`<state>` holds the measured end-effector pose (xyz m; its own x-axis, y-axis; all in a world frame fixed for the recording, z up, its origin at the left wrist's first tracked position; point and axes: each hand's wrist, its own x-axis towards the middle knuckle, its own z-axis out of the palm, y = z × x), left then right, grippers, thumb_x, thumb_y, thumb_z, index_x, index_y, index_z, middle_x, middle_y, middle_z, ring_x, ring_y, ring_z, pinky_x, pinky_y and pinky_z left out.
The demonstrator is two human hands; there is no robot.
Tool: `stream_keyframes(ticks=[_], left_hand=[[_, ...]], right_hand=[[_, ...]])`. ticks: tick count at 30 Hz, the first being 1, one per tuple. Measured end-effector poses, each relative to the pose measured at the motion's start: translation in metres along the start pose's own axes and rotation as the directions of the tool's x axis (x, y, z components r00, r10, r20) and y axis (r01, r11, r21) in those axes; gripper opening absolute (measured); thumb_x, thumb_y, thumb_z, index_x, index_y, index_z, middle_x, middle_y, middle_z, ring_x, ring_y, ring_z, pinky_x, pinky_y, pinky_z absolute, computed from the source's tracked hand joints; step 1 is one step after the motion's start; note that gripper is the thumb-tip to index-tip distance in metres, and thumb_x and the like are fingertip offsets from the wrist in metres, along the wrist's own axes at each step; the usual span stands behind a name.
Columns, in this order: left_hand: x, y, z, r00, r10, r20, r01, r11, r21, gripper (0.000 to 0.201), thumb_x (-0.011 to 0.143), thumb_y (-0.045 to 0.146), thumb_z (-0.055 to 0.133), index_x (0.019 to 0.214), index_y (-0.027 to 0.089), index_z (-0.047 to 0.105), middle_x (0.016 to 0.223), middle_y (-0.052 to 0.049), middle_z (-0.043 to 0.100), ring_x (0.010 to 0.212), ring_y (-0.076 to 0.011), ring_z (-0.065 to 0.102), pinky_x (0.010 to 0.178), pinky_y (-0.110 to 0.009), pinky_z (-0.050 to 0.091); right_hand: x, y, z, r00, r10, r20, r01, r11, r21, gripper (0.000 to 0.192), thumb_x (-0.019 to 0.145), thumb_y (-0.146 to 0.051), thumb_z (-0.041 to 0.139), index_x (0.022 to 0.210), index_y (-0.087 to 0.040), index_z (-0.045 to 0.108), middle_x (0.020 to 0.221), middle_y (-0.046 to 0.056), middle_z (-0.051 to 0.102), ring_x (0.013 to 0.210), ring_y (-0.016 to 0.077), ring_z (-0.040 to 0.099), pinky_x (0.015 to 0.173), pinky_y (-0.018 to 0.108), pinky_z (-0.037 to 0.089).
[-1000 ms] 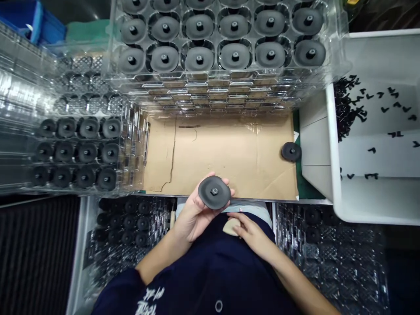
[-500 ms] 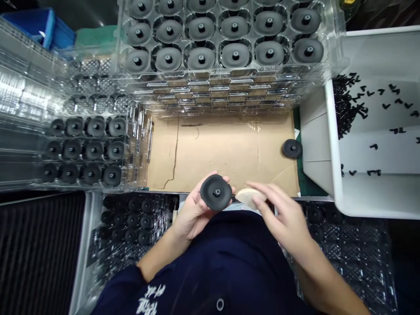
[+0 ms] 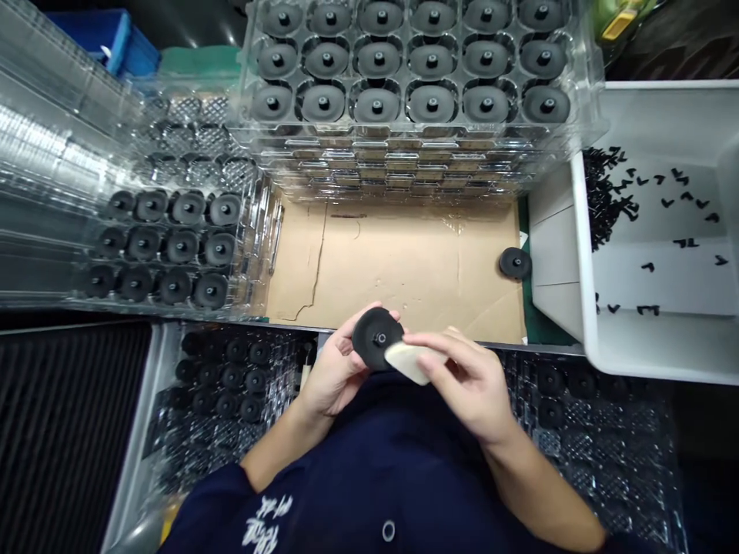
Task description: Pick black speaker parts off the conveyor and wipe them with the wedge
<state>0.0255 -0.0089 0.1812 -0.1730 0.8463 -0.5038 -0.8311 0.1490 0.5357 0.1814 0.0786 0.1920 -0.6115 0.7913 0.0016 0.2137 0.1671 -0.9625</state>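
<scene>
Head view: the left hand point(image 3: 335, 369) grips a black disc point(image 3: 374, 338) by its rim, above the near edge of the cardboard-covered desk point(image 3: 404, 261). The right hand point(image 3: 467, 381) pinches a pale pad point(image 3: 411, 362), which overlaps the disc's lower right edge. The disc looks light, stiff and matt, likely rubber-faced with a centre stud; the rim is the sound hold. Against half a second earlier, the pad now overlaps the disc instead of sitting beside it, and the left hand's grip is unchanged.
</scene>
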Motion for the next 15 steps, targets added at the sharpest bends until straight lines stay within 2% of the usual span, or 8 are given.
stream_keyframes(ticks=[3, 5, 6, 8, 10, 11, 13, 15], left_hand=[[-0.003, 0.007, 0.007, 1.0, 0.015, -0.009, -0.015, 1.0, -0.013, 0.065, 0.052, 0.033, 0.089, 0.113, 0.026, 0.067, 0.114, -0.005, 0.069, 0.096, -0.0238, 0.069, 0.084, -0.031, 0.057], [-0.003, 0.008, 0.011, 1.0, -0.013, 0.01, 0.013, 1.0, -0.005, 0.065, 0.052, 0.029, 0.09, 0.112, 0.027, 0.067, 0.116, -0.005, 0.069, 0.098, -0.0244, 0.068, 0.084, -0.031, 0.057], [-0.003, 0.006, 0.013, 0.999, -0.027, 0.024, 0.027, 1.0, -0.002, 0.065, 0.053, 0.027, 0.09, 0.113, 0.028, 0.066, 0.117, -0.005, 0.068, 0.099, -0.0238, 0.068, 0.085, -0.031, 0.057], [-0.004, 0.003, 0.012, 0.998, -0.052, 0.039, 0.052, 0.999, 0.013, 0.066, 0.054, 0.026, 0.089, 0.116, 0.028, 0.065, 0.117, -0.004, 0.068, 0.1, -0.0209, 0.067, 0.087, -0.028, 0.055], [-0.005, 0.001, 0.009, 0.997, -0.074, 0.02, 0.073, 0.997, 0.039, 0.063, 0.058, 0.026, 0.088, 0.116, 0.026, 0.064, 0.112, -0.004, 0.069, 0.099, -0.0182, 0.067, 0.087, -0.025, 0.054], [-0.006, 0.001, 0.007, 0.997, -0.076, 0.001, 0.076, 0.996, 0.053, 0.062, 0.058, 0.026, 0.087, 0.115, 0.025, 0.064, 0.11, -0.004, 0.07, 0.097, -0.0179, 0.067, 0.087, -0.025, 0.054], [-0.009, 0.003, 0.003, 0.997, -0.055, -0.045, 0.059, 0.995, 0.08, 0.063, 0.055, 0.024, 0.088, 0.113, 0.025, 0.064, 0.11, -0.003, 0.07, 0.097, -0.0195, 0.068, 0.085, -0.026, 0.054], [-0.011, 0.004, 0.002, 0.997, -0.031, -0.071, 0.038, 0.994, 0.103, 0.067, 0.052, 0.021, 0.089, 0.113, 0.026, 0.063, 0.112, -0.003, 0.069, 0.097, -0.0217, 0.068, 0.082, -0.027, 0.056]], right_hand=[[-0.014, 0.015, -0.016, 0.931, 0.366, -0.001, -0.349, 0.887, 0.304, 0.023, 0.088, -0.03, 0.058, 0.107, -0.022, 0.069, 0.092, 0.004, 0.073, 0.075, 0.0153, 0.067, 0.066, 0.027, 0.05], [-0.017, 0.009, -0.019, 0.912, 0.388, -0.129, -0.337, 0.892, 0.301, 0.029, 0.089, -0.03, 0.056, 0.117, -0.024, 0.065, 0.098, 0.003, 0.072, 0.081, 0.0152, 0.066, 0.069, 0.027, 0.05], [-0.016, 0.001, -0.017, 0.929, 0.305, -0.211, -0.26, 0.941, 0.218, 0.031, 0.09, -0.029, 0.056, 0.12, -0.026, 0.063, 0.103, 0.003, 0.07, 0.085, 0.015, 0.065, 0.072, 0.027, 0.05], [-0.012, -0.02, -0.006, 0.955, -0.016, -0.295, -0.004, 0.998, -0.066, 0.032, 0.09, -0.024, 0.055, 0.122, -0.026, 0.061, 0.106, 0.003, 0.068, 0.089, 0.0148, 0.063, 0.077, 0.029, 0.048], [-0.005, -0.038, 0.01, 0.919, -0.333, -0.213, 0.26, 0.915, -0.309, 0.032, 0.09, -0.02, 0.053, 0.122, -0.022, 0.06, 0.099, 0.004, 0.069, 0.085, 0.0147, 0.062, 0.078, 0.031, 0.045], [-0.002, -0.043, 0.017, 0.901, -0.415, -0.122, 0.351, 0.866, -0.355, 0.031, 0.091, -0.018, 0.051, 0.121, -0.019, 0.059, 0.095, 0.004, 0.07, 0.082, 0.0147, 0.061, 0.077, 0.032, 0.044], [0.004, -0.048, 0.027, 0.895, -0.44, 0.076, 0.437, 0.83, -0.347, 0.027, 0.092, -0.015, 0.047, 0.116, -0.013, 0.059, 0.089, 0.005, 0.07, 0.078, 0.0141, 0.06, 0.072, 0.031, 0.042], [0.01, -0.047, 0.03, 0.898, -0.397, 0.186, 0.439, 0.831, -0.343, 0.025, 0.092, -0.014, 0.044, 0.111, -0.012, 0.06, 0.088, 0.005, 0.069, 0.076, 0.0136, 0.059, 0.068, 0.031, 0.038]])
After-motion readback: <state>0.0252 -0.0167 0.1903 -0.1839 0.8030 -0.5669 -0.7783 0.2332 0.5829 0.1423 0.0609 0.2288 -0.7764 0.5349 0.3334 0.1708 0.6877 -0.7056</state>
